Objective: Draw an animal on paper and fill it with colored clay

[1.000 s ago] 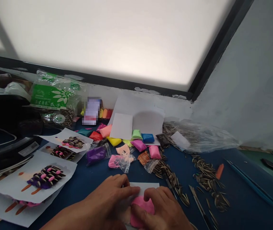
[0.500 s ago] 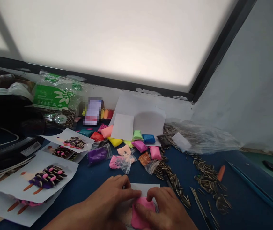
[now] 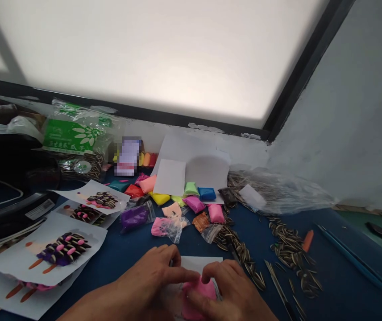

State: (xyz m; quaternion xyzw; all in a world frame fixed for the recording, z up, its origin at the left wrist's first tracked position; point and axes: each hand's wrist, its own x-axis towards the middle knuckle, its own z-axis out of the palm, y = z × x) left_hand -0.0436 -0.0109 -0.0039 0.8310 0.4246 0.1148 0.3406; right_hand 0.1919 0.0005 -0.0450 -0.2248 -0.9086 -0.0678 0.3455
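A flat lump of pink modelling clay (image 3: 201,290) lies on a white sheet of paper (image 3: 196,264) at the bottom middle. From the left, my left hand (image 3: 155,276) reaches in with its index fingertip on the clay's upper edge; the other fingers are curled and the thumb is hidden. My right hand (image 3: 229,290) closes around the clay's right side, index finger bent at the top and thumb laid across the front. Part of the clay and of the paper is hidden under both hands.
Hedgehog pictures (image 3: 65,247) of clay and seeds lie at left. Behind my hands are several small clay packets (image 3: 135,216). Loose sunflower seeds (image 3: 239,252), a craft knife (image 3: 280,287) and blue tweezers (image 3: 351,256) lie to the right. A seed bag (image 3: 73,138) and a phone (image 3: 129,156) stand behind.
My left index fingertip has moved slightly right onto the clay's upper edge, and my right thumb has shifted downward over the clay. The whole view has moved slightly.
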